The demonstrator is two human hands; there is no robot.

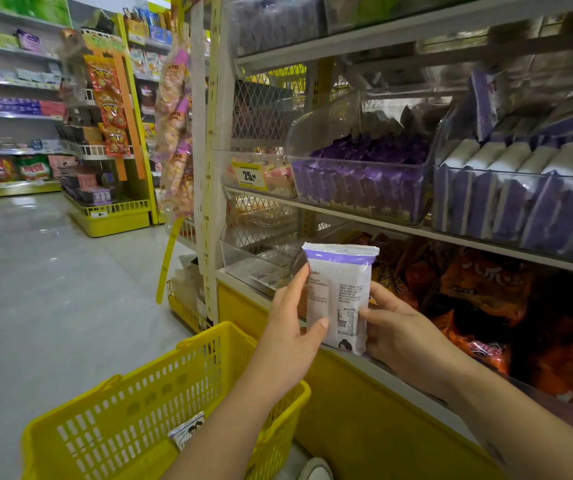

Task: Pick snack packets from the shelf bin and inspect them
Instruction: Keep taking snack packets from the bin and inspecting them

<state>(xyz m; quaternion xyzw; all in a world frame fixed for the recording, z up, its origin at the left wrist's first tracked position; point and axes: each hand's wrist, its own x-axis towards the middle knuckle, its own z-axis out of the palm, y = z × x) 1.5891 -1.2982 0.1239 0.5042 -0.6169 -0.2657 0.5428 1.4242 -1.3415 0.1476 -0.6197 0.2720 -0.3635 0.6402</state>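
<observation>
- Broadly, a shelf unit point(416, 230) fills the right side of the view, with a pale shop floor point(36, 289) and further stocked aisles to the left.
- A yellow plastic basket point(132, 410) sits low at the left, just beside the shelf's yellow base, under the left forearm.
- On the middle shelf stand two clear bins: one point(357, 192) packed with purple packets, and the shelf bin point(520, 206) to its right with rows of white and purple packets standing on edge.
- Orange snack bags point(486, 285) are heaped on the lower shelf, behind the hands.
- The left hand point(288, 337) grips the snack packet's left edge: the thumb is pressed on the face towards the camera, and the forefinger runs up along the side.
- The right hand point(399, 327) holds the right edge, thumb on the printed face and fingers curled round behind.
- The snack packet point(338, 299) is held upright between both hands, in front of the lower shelf. It is white with a purple band below a crimped top seal, blocks of small print across the middle and a small dark-haired figure near the bottom.
- A smaller packet point(186, 431) with similar figures lies in the basket.
- A yellow price tag point(250, 174) hangs on a bin further left.
</observation>
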